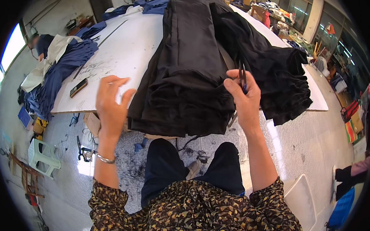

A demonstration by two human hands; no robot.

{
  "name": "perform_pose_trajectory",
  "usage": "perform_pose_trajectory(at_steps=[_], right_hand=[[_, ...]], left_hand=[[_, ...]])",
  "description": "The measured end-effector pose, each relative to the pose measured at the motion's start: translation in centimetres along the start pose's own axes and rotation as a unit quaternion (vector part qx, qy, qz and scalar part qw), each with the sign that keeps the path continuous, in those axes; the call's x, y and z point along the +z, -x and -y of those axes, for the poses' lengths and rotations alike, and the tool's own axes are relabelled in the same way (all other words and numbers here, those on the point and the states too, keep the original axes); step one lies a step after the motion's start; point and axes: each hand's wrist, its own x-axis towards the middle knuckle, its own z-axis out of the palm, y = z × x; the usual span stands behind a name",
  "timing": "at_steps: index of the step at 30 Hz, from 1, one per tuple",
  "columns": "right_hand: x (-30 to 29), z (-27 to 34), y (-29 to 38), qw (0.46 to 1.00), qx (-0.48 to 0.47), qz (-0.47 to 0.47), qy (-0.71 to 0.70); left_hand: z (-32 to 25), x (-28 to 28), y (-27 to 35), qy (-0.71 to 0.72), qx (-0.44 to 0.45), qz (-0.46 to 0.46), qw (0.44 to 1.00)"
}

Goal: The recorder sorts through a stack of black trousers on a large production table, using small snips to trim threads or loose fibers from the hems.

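A layered pile of black fabric garments [193, 39] lies before me, its lower ends bunched and hanging over the near table edge. To its right a second pile of black garments [275, 72] spreads out, with gathered ends. My right hand [248, 102] holds a pair of small thread snips [242, 75], blades pointing up and away, between the two piles. Raised left of the main pile is my left hand [110, 96], fingers apart and holding nothing; a bracelet [105, 159] circles that wrist.
The white table [126, 46] carries a mobile phone [78, 88] and stacked blue fabric pieces [64, 65] at left. A person [44, 45] bends beyond them. A pale green plastic stool [44, 156] stands on the floor at left. Another person's arm [359, 167] shows at right.
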Motion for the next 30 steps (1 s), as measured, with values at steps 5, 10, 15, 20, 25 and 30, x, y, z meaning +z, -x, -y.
perform_pose_trajectory(at_steps=[5,10,15,20,25,30], right_hand=[[1.5,-1.5,1.9,0.998,-0.040,0.019,0.032],[2.4,-1.6,2.5,0.992,-0.065,0.039,0.100],[2.0,-2.2,2.9,0.984,-0.088,0.050,0.145],[2.1,-2.1,3.2,0.975,-0.104,0.058,0.188],[1.9,0.5,3.7,0.971,-0.110,0.086,0.193],[2.4,0.3,3.1,0.879,-0.311,0.045,0.360]], left_hand=[[-7.1,3.2,-1.1,0.055,0.202,0.013,0.978],[-7.7,5.8,-2.2,0.057,0.246,0.030,0.967],[-7.3,4.9,0.1,0.141,0.240,-0.014,0.960],[-7.4,4.3,2.5,0.206,0.124,0.010,0.971],[-7.7,4.6,3.1,0.273,0.032,0.013,0.961],[-8.1,5.1,3.4,0.338,-0.033,0.011,0.941]])
